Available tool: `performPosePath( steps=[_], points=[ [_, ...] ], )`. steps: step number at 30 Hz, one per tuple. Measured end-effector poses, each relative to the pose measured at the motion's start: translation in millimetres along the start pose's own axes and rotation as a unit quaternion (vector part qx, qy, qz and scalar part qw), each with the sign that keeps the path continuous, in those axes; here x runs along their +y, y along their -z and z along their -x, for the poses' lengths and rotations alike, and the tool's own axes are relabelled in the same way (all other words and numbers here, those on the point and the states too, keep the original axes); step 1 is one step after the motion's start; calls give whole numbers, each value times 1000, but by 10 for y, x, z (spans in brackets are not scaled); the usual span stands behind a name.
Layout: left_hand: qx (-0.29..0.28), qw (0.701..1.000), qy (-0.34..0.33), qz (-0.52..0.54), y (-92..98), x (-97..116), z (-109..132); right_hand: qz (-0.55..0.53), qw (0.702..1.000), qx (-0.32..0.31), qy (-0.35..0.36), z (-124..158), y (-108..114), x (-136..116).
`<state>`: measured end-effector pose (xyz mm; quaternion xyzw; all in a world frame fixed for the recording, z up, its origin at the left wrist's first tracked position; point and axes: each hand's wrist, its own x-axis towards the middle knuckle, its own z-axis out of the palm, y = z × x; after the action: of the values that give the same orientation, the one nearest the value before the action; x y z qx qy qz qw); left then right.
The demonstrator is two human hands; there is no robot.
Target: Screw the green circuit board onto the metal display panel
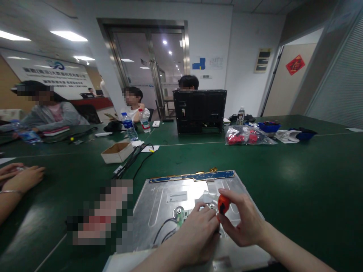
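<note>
A silver metal panel (pixel 153 204) lies flat before me, with a blue circuit strip (pixel 193 176) along its far edge. On the panel is a small green board (pixel 182 217) with black wires beside it. My right hand (pixel 244 217) pinches the orange handle of a screwdriver (pixel 223 204), held upright over the panel's right part. Just left of it, my left hand (pixel 198 228) rests low over the panel beside the green board, its fingers curled together near the tool's lower end. Whatever those fingers hold is hidden behind the hand.
A cardboard box (pixel 117 152) and black cables (pixel 133 160) lie beyond the panel's left corner. Farther back stand a black monitor frame (pixel 200 111) and bottles (pixel 129 126). Red items in a plastic bag (pixel 246 136) are at right. Another person's hands (pixel 22 179) are at left.
</note>
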<state>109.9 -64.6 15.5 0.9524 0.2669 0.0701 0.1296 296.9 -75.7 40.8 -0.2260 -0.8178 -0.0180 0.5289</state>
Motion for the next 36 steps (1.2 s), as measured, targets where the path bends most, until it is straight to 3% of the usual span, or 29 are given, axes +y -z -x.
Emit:
performPosePath(
  steps=[5, 26, 36],
  points=[
    [14, 1000, 5, -5, -27, -2, -6, 20, 999, -1, -30, 7, -36, 47],
    [12, 1000, 6, -8, 9, 23, 1, 28, 1000, -3, -10, -40, -22, 10],
    [26, 1000, 4, -14, 0, 36, 6, 22, 999, -6, -37, 3, 0, 15]
  ],
)
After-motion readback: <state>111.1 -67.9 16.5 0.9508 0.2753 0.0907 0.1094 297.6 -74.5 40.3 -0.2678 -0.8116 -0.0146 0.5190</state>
